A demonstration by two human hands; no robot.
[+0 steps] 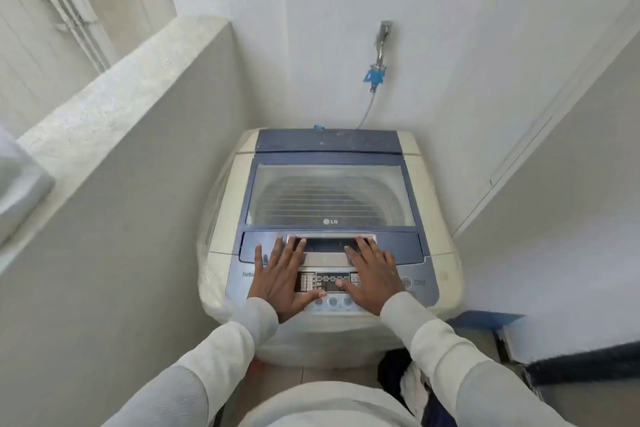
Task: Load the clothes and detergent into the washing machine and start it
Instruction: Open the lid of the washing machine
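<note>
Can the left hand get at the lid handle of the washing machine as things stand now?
Probably yes. The left hand lies flat on the control panel with its fingertips already at the left end of the lid handle. Nothing lies between them. The lid is shut.

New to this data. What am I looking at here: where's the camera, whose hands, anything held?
There is one picture, from a wide-angle camera worn on a person's head, looking forward and down; there is no robot. It shows a top-loading washing machine in a narrow corner, its glass lid closed. The left hand and right hand lie flat on the front control panel, fingers straight, fingertips at the lid's handle recess. Neither hand holds anything. On the floor at lower right is a pile of dark and white clothes, not yet loaded. A tap on the wall feeds a hose down behind the machine.
</note>
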